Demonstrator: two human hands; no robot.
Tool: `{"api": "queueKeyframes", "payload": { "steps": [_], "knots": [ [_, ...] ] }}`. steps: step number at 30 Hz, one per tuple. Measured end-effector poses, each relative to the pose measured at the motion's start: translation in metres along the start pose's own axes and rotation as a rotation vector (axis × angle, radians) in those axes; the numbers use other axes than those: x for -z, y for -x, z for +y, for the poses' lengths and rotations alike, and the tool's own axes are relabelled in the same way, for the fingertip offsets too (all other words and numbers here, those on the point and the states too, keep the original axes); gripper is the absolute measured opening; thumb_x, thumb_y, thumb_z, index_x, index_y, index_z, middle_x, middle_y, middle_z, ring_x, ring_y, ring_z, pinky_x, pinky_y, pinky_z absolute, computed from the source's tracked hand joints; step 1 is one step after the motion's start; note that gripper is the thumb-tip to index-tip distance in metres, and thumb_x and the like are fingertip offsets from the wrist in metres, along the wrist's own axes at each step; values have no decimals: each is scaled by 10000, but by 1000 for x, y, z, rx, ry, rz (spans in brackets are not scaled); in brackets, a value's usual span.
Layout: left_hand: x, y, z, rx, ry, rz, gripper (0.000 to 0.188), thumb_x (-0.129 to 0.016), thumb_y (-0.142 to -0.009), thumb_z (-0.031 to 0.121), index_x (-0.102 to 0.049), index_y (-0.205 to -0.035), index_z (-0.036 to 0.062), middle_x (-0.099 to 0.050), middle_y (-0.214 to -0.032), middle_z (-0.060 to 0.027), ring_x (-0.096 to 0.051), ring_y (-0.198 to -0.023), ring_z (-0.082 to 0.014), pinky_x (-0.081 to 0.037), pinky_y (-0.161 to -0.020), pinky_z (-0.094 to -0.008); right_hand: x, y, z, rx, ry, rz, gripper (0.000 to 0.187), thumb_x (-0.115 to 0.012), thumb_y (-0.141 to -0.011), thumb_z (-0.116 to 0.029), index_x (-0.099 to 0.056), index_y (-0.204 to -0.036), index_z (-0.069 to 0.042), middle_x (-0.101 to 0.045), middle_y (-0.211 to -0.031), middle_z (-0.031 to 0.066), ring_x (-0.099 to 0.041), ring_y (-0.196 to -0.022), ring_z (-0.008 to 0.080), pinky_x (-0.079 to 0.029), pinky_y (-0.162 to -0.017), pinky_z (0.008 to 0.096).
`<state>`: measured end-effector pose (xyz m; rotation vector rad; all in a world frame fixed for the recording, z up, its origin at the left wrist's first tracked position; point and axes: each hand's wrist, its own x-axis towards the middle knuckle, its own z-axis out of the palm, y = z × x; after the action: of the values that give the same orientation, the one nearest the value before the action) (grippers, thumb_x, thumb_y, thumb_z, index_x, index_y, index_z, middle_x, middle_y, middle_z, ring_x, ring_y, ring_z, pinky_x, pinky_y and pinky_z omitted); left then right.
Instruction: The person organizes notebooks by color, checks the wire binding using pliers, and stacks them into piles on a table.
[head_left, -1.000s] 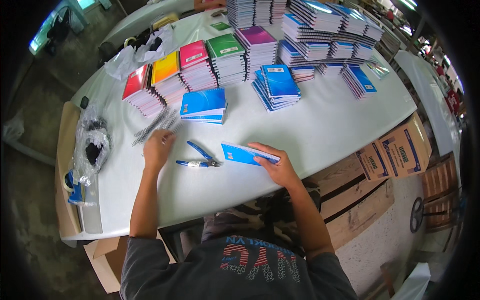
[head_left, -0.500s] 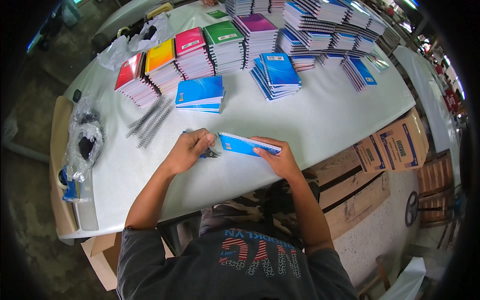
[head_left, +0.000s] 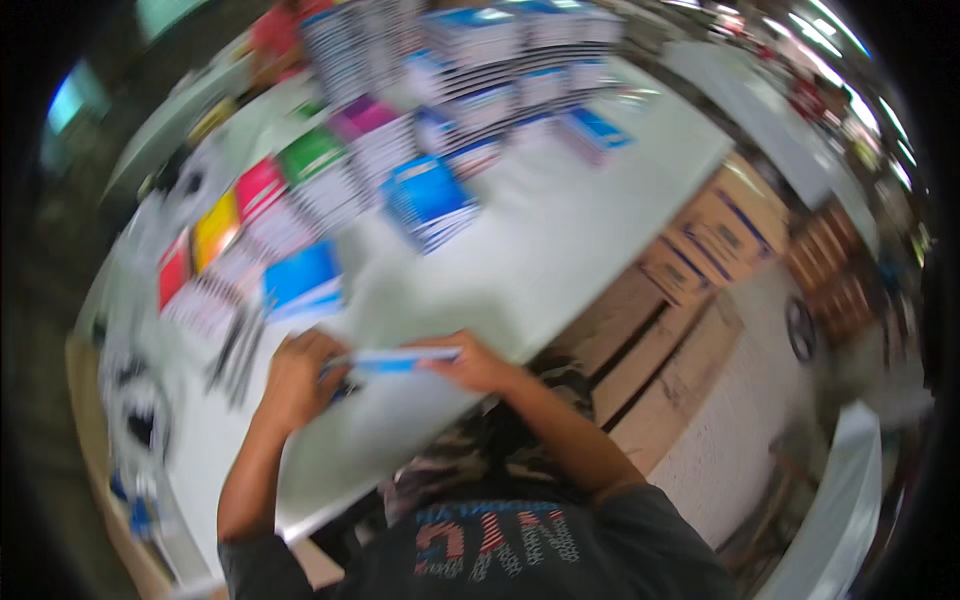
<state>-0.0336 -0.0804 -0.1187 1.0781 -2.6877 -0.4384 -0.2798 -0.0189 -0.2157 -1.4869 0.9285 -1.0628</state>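
A blue spiral notebook point(head_left: 390, 364) is held edge-up over the near part of the table, blurred by motion. My right hand point(head_left: 472, 362) is closed on its right end, thumb on the cover. At the notebook's left end is my left hand point(head_left: 303, 372), fingers curled round a pair of blue-handled cutting pliers point(head_left: 346, 388). Only the dark jaws show beside the fingers, and they are smeared. Whether the left fingertips also pinch the wire is hidden. Loose wire coils point(head_left: 238, 352) lie left of that hand, and a small pile of blue notebooks point(head_left: 303, 280) lies beyond it.
Notebook stacks in red point(head_left: 174, 270), yellow point(head_left: 215, 230), pink point(head_left: 260, 190), green point(head_left: 309, 155) and purple point(head_left: 363, 118) stand in a row. More blue notebooks point(head_left: 430, 200) and tall stacks point(head_left: 470, 35) are behind. Plastic wrap point(head_left: 135, 410) lies at left; cardboard boxes point(head_left: 725, 232) stand at right.
The whole view has swung and blurred, shifting the table's contents left. Both hands still hold the notebook and pliers; the notebook's cover now shows as a thinner strip.
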Motion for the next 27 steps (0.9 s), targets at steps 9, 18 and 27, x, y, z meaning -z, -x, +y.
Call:
{"api": "queueKeyframes", "payload": {
  "steps": [9, 18, 27],
  "knots": [
    [10, -3, 40, 98, -262, -136, 339, -736, -635, 108, -594, -934, 31, -597, -940, -87, -517, -983, -285, -355, -873, -409, -4, 2, -9, 132, 98, -50, 321, -563, -850, -51, -580, -1171, -57, -620, -1103, 153, -614, -956, 294, -459, -825, 318],
    [-12, 8, 33, -156, -509, 494, 760, -722, -696, 395, -391, -1257, 3, -343, -1348, -230, -330, -1230, -413, -215, -1019, -524, -23, 14, -13, 177, 43, 21, 323, -556, -866, -80, -563, -1187, -36, -608, -1135, 150, -604, -1016, 270, -445, -861, 307],
    [-47, 50, 5, -81, -748, 657, 1142, -614, -707, 600, -27, -1376, -115, -19, -1378, -427, -58, -1295, -562, -89, -1019, -656, -45, 33, -34, 318, 129, -1, 541, -504, -742, 66, -487, -1272, -41, -541, -1233, 167, -553, -1083, 324, -431, -902, 342]
  ]
}}
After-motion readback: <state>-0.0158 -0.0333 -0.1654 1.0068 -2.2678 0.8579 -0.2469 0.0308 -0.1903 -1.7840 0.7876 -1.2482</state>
